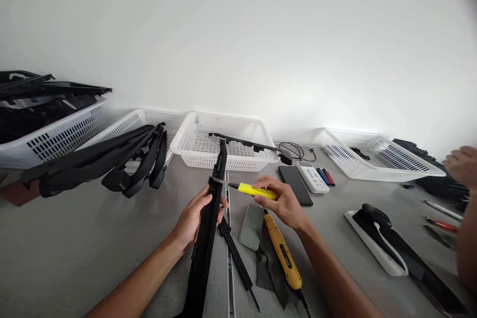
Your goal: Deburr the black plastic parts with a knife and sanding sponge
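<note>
My left hand [194, 218] grips a long black plastic strip [207, 238] that runs from the table's near edge up toward the middle white basket [186, 145]. My right hand [285, 203] holds a yellow pen-like tool [255, 191], its tip pointing left at the strip. Below that hand a yellow electric screwdriver [283, 254] lies on the grey table [74, 248]. Between the hands lie a thin black strip [235, 256], a thin metal rail [230, 268] and a grey flat piece [251, 226].
White baskets line the wall; the left ones [63, 134] hold black parts [112, 161]. A phone [296, 185], a white device [312, 178] and a cable [296, 150] lie mid-table. Another person's hand [462, 165] is at the right, beside a white tray [376, 248].
</note>
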Tool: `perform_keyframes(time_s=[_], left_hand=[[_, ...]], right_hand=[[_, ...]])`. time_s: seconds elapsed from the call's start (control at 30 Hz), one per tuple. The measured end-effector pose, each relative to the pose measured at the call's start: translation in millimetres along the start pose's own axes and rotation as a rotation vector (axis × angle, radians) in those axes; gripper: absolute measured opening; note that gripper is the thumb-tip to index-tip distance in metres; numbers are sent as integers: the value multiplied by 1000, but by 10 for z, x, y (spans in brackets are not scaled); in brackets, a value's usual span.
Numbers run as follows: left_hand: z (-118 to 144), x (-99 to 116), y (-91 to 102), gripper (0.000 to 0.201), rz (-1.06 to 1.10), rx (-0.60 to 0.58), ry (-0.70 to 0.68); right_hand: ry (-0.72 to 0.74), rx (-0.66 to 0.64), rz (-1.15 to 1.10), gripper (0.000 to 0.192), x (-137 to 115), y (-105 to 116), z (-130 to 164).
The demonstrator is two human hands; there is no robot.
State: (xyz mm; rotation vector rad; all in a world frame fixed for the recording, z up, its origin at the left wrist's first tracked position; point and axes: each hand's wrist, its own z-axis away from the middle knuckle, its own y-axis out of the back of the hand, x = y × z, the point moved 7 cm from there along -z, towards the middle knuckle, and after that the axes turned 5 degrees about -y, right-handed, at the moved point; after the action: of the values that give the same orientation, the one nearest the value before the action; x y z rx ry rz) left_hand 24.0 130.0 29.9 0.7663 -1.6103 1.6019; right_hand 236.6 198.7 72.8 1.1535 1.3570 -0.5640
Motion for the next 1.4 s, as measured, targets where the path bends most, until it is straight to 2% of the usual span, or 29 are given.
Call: perform_keyframes(time_s=[0.1, 0.27, 0.37, 0.5, 0.57, 0.7, 0.83, 0.97, 1.1, 1.23, 1.4], left_hand=[[-8, 23, 1, 31, -9, 10, -20], [20, 55, 28, 28, -84, 4, -45], [44, 20, 43, 22, -124, 5, -9], [51, -41, 25, 26, -120, -26, 29], [49, -45, 8, 26, -131, -44, 22], [47, -28, -8, 25, -147, -39, 11], [45, -3, -27, 27, -139, -26, 6], [45, -2, -26, 28, -146, -14, 8], [42, -14, -14, 28, -149, -18, 0], [35, -15, -9, 27, -160, -30, -13], [38, -5, -19, 28, -172, -34, -13]], right_hand=[[-14, -32, -16, 30, 8, -31, 10], [-25, 58, 35, 31, 40, -12, -5], [-21, 119, 8, 30, 61, 43, -16], [-25, 178, -22, 29, 78, 130, -25], [-24, 173, -3, 30, 72, 133, -27], [-28, 82, 1, 31, 62, 66, -25], [-2, 151, 0, 27, 46, 134, -16], [11, 103, -9, 25, 38, 125, -16], [22, 158, -7, 23, 33, 158, -8], [30, 134, 2, 22, 30, 145, -14], [36, 175, 34, 24, 6, 177, -11]])
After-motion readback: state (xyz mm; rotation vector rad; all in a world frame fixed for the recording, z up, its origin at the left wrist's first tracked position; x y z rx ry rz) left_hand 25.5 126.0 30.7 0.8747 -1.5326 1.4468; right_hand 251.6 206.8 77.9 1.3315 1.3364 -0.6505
